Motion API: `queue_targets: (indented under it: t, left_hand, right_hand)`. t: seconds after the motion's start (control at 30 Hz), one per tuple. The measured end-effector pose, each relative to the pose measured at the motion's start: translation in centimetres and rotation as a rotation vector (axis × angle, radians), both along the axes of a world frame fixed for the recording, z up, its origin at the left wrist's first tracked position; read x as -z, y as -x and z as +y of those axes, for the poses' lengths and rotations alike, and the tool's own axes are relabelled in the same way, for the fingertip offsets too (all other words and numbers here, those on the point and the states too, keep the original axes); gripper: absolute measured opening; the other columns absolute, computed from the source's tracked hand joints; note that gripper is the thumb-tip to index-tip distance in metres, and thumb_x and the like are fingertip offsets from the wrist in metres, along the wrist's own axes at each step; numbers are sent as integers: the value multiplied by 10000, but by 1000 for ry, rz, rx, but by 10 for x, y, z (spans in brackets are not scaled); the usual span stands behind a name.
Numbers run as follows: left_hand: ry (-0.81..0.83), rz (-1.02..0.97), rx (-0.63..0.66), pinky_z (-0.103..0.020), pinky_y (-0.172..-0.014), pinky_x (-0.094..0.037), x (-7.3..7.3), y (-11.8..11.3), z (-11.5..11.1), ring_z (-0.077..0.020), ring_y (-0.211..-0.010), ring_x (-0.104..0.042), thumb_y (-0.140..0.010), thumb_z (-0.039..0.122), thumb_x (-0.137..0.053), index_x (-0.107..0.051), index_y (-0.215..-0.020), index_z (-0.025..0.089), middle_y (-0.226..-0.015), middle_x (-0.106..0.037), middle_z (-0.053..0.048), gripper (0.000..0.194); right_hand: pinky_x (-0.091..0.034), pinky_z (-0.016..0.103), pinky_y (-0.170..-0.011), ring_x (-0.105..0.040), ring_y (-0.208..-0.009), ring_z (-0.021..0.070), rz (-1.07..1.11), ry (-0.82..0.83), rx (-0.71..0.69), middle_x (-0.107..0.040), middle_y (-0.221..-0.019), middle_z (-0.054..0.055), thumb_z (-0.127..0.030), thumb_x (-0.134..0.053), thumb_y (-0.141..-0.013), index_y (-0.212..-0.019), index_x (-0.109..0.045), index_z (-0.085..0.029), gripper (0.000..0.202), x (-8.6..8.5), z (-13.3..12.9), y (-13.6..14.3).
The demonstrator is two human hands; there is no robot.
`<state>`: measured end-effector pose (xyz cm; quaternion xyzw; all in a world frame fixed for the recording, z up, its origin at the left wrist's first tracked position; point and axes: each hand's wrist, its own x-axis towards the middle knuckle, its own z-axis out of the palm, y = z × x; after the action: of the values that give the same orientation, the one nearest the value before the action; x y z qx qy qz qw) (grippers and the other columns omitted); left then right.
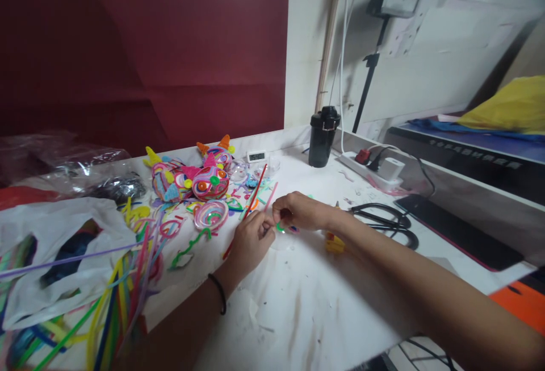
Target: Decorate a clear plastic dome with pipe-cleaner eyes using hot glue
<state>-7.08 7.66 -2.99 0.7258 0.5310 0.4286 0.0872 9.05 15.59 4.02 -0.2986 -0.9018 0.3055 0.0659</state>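
My left hand [252, 238] is closed near the table's middle, fingertips pinched together, with a dark band on the wrist. Against its fingertips, my right hand [300, 211] also pinches; what either holds is hidden. A pink pipe cleaner [271, 196] rises just behind the fingers, and I cannot tell whether it is gripped. Past the left hand runs a red pipe cleaner [256, 190]. Under the right fingers show a small green piece [280, 226] and clear plastic. Left of the hands lie a coiled pipe-cleaner dish [211, 215] and a green pipe cleaner [189, 247].
Decorated pipe-cleaner figures [208, 180] sit at the back beside a small digital clock [256, 157]. A white bag [85, 217] and loose pipe cleaners crowd the left. To the right are a black bottle [323, 137], a power strip [374, 171], black cable [383, 210] and yellow object [335, 243].
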Motion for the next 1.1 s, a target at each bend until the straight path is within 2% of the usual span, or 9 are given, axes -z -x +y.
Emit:
queue_targets:
  t: [0.27,0.47,0.67,0.93,1.1]
  left_hand:
    - [-22,5,38,-269,-629,-419,-1,4,0,-149,-651,-546,-777,81,-533,-596,-756,186,-720,-571,1,124]
    - [-37,13,52,-266,-638,-428,-3,4,-1,-150,-666,-559,-788,75,-525,-588,-726,193,-712,-584,1,148]
    - [-52,12,52,-259,-638,-433,-2,4,-1,-144,-656,-562,-798,88,-526,-577,-737,198,-722,-596,5,136]
    - [-32,13,61,-251,-631,-437,-2,3,0,-137,-648,-564,-796,80,-528,-597,-755,204,-742,-607,7,148]
    - [-36,9,41,-259,-639,-434,-2,2,0,-143,-656,-559,-782,68,-517,-580,-748,207,-739,-599,7,157]
  right_hand:
    - [-394,173,-548,-569,-510,88,27,-71,13,-596,-490,-70,31,-628,-686,-770,-701,-152,214,3,4,0]
    - [-395,193,-603,-606,-623,109,24,-224,-16,-700,-688,0,50,-596,-668,-731,-744,-160,264,4,-1,0]
    - [-391,236,-657,-630,-738,159,4,-360,-52,-709,-799,66,-3,-578,-765,-771,-753,-158,234,8,-10,-3]
    - [-384,242,-683,-603,-759,158,10,-397,-74,-665,-817,65,-23,-566,-815,-800,-712,-150,194,12,-13,-8]
    - [-381,243,-693,-591,-780,158,44,-388,-104,-666,-859,66,9,-572,-788,-836,-676,-149,195,13,-11,-7]
